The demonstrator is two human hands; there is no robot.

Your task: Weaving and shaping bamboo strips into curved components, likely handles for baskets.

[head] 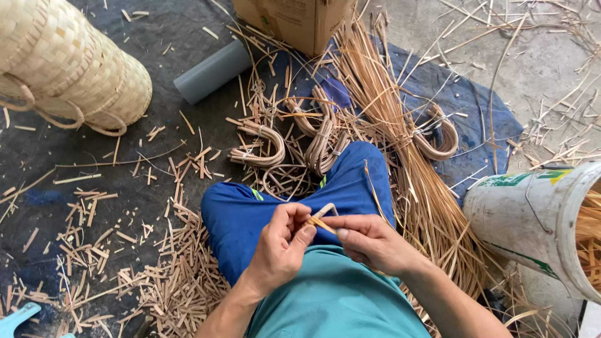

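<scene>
My left hand and my right hand meet over my lap, above blue trousers. Both pinch a short thin bamboo strip between the fingertips. A small pale-handled tool pokes up between the hands, seemingly held by the right one; its blade is hidden. A long thin strip trails off from the hands toward the bundle on the right.
A woven bamboo basket lies at top left. Cut bamboo scraps cover the dark mat. Bent bundled loops and a long strip bundle lie ahead. There is a cardboard box, grey pipe, and white bucket right.
</scene>
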